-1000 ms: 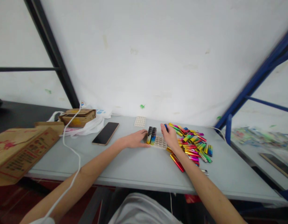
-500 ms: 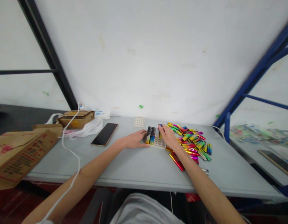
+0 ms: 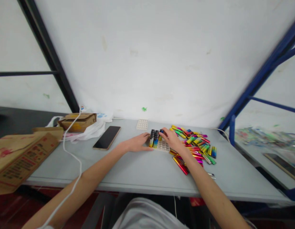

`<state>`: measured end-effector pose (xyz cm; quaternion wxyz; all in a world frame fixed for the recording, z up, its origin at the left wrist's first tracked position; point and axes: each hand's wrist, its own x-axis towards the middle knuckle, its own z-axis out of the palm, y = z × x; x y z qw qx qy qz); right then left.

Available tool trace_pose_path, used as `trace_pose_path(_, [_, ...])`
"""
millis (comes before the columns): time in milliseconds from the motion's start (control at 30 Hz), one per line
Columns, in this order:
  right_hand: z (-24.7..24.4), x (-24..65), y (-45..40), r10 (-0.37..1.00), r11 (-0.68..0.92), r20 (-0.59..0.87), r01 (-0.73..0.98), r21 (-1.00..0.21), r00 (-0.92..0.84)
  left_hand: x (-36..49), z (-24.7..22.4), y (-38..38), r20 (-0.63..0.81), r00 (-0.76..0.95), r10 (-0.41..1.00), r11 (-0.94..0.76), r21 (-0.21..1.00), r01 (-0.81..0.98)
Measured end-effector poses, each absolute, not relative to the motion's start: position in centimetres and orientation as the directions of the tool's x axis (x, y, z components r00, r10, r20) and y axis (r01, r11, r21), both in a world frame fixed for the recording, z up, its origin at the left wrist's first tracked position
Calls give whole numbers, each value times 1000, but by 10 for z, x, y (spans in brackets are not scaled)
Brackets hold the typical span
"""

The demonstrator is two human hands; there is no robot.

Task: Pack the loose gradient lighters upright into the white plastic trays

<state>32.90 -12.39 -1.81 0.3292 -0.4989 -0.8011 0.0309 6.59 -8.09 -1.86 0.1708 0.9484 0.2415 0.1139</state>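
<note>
Two rows of upright, shiny coloured tubes with dark tops (image 3: 154, 138) stand in a white tray with round sockets (image 3: 163, 146). My left hand (image 3: 140, 142) curls around the left end of the tray, thumb at the front and fingers behind, against the outer row of tubes. My right hand (image 3: 171, 138) pinches a blue-and-yellow tube (image 3: 161, 132) over the tray's back, just right of the filled rows. Part of this tube is hidden by the fingers. Right beside that hand lies a loose pile of metallic red, gold, green and purple tubes (image 3: 195, 149).
A second white socketed tray (image 3: 142, 124) lies near the wall. Left of my hand lies a phone (image 3: 107, 137), beyond it a small carton (image 3: 78, 122) on a white plastic bag and a larger cardboard box (image 3: 25, 156). A white cable (image 3: 72, 156) crosses my left forearm.
My right hand has shifted slightly left and brought its tube closer to the standing rows. The left hand stays at the tray's left end.
</note>
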Motion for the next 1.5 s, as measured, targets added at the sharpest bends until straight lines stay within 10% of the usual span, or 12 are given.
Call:
trace_pose_path(767, [-14, 332, -126, 902, 430, 289, 706, -562, -320, 65, -21, -78, 149, 861, 486, -826, 401, 397])
trace_pose_path(1000, [-2, 357, -131, 893, 444, 293, 771, -457, -340, 65, -22, -78, 141, 861, 489, -827, 389, 406])
trace_pose_path(1267, [-8, 408, -123, 938, -208, 261, 973, -105, 228, 65, -21, -77, 133, 856, 499, -831, 353, 430])
trace_pose_path(1500, [-12, 403, -122, 949, -254, 178, 965, -64, 261, 65, -21, -77, 127, 857, 500, -828, 359, 430])
